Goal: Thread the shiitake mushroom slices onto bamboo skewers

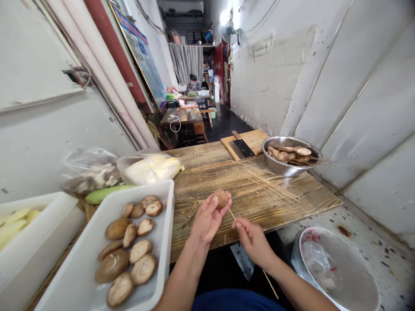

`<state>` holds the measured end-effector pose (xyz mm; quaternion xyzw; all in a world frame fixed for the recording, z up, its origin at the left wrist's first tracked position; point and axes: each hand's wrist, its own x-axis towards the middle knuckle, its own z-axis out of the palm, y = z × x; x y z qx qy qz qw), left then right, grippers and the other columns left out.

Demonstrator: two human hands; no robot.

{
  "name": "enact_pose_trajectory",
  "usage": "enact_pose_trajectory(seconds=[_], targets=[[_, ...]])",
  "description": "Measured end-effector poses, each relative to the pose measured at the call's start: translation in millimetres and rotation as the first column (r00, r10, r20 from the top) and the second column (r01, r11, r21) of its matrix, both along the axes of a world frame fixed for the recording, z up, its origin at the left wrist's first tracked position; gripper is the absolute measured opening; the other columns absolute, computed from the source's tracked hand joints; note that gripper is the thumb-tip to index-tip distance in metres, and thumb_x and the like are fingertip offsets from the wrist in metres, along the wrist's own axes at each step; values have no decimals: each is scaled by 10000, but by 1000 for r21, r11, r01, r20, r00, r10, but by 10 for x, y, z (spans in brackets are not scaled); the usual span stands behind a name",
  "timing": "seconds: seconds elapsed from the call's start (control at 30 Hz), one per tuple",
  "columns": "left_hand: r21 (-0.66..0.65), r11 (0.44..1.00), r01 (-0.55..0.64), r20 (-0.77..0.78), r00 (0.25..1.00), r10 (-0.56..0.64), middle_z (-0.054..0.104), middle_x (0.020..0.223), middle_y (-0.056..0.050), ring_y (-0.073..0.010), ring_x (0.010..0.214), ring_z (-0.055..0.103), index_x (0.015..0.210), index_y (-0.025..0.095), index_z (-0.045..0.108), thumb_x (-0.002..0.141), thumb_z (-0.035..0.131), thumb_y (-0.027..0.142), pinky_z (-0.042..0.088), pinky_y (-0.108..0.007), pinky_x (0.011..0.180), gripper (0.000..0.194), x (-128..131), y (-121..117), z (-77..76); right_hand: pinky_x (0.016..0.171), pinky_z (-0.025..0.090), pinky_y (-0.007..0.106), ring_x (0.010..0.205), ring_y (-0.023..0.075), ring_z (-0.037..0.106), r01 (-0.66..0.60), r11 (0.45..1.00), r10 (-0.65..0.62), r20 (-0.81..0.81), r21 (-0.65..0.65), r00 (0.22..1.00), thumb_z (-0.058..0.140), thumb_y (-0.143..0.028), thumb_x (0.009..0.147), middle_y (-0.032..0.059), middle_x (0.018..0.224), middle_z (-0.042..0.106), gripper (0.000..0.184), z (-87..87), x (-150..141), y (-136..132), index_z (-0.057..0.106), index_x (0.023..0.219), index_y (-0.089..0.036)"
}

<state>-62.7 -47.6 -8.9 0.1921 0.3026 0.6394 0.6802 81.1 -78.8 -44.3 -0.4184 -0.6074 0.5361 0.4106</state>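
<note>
Over the near edge of the wooden table, my left hand [207, 218] is closed around a brown mushroom cap [221, 198]. My right hand [254, 242] pinches a thin wooden skewer [231, 211], whose tip meets the mushroom; how deep it sits cannot be seen. The skewer's other end sticks out below my right wrist. To the left, a white plastic tub [167, 242] holds several loose mushrooms [144, 268]. Beyond my hands, several bare skewers [272, 183] lie on the tabletop. At the right, a steel bowl [285, 169] contains mushrooms on skewers [288, 153].
A cleaver [240, 147] rests on a cutting board [256, 139] at the table's far end. Bagged vegetables [152, 168] and a long green vegetable [105, 194] lie behind the tub. Another white container [48, 233] stands far left, a lined bucket [340, 268] lower right. A person [193, 83] is in the background.
</note>
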Motion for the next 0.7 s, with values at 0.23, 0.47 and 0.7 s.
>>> enact_pose_trajectory(seconds=[0.23, 0.47, 0.7], targets=[[8, 1000, 16, 60, 998, -16, 677, 1018, -126, -211, 987, 628, 961, 103, 631, 819, 597, 189, 479, -401, 923, 170, 1, -27, 35, 413, 232, 194, 413, 82, 260, -102, 995, 101, 47, 18, 994, 382, -453, 928, -97, 473, 280, 328, 29, 77, 37, 543, 834, -183], [10, 986, -166, 8, 986, 166, 660, 904, -71, -167, 837, 633, 907, 146, 609, 809, 618, 306, 506, -292, 723, 187, 175, -116, 5, 431, 219, 206, 449, 84, 274, -164, 983, 148, 183, 79, 972, 363, -405, 951, -75, 524, 303, 313, 76, 170, -131, 548, 827, -185], [74, 991, -109, -20, 994, 111, 631, 844, -46, -135, 763, 600, 871, 159, 599, 791, 637, 297, 461, -227, 612, 163, 216, -191, 116, 386, 184, 195, 394, 65, 226, -71, 998, 71, 27, -4, 997, 418, -436, 939, -95, 478, 269, 298, 42, 102, -215, 555, 872, -180]])
